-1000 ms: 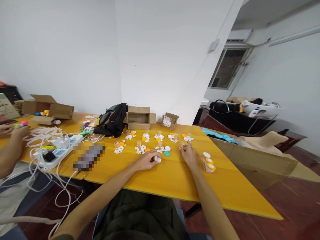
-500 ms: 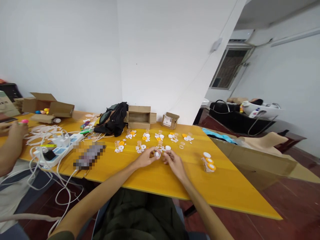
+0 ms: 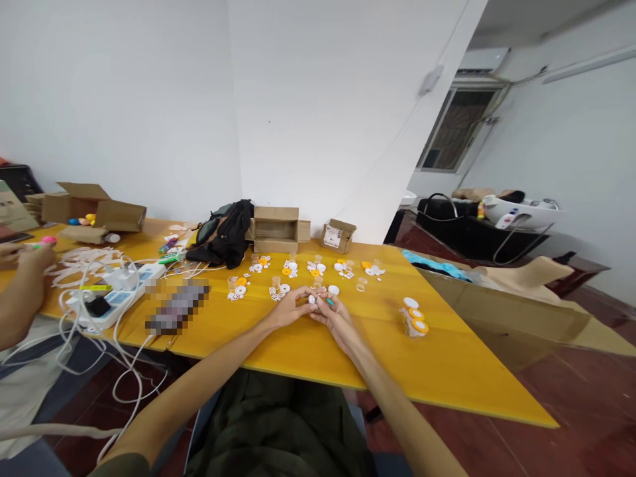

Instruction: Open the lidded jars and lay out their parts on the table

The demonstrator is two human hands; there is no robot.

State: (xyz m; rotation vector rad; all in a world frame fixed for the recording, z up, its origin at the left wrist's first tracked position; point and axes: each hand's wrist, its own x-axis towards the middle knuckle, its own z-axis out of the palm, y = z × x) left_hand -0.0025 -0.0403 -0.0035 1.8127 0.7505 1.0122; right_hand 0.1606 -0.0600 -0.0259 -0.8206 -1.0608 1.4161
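Observation:
My left hand point(image 3: 292, 309) is closed, thumb and forefinger pinching a small white round part point(image 3: 312, 300). Close against it, my right hand point(image 3: 338, 322) is closed too, with a small green piece point(image 3: 330, 301) showing at its fingers; its exact kind is too small to tell. The fingertips of both hands meet around the white part. Just beyond them lies a white disc point(image 3: 333, 290). Clusters of small white perforated pieces, orange gears point(image 3: 241, 281) and clear plastic cups point(image 3: 276, 282) are spread over the yellow table point(image 3: 278, 344).
Clear jars with white and orange lids point(image 3: 415, 318) stand at right. Along the back are an open carton point(image 3: 276, 228), a smaller box point(image 3: 337, 236) and a black bag point(image 3: 223, 232). A power strip point(image 3: 119, 298) with cables lies left, near another person's arm point(image 3: 27, 291).
My right hand has moved left until its fingers meet my left hand. A green piece now shows at the right fingers. The clear cup seen around the white part is no longer visible.

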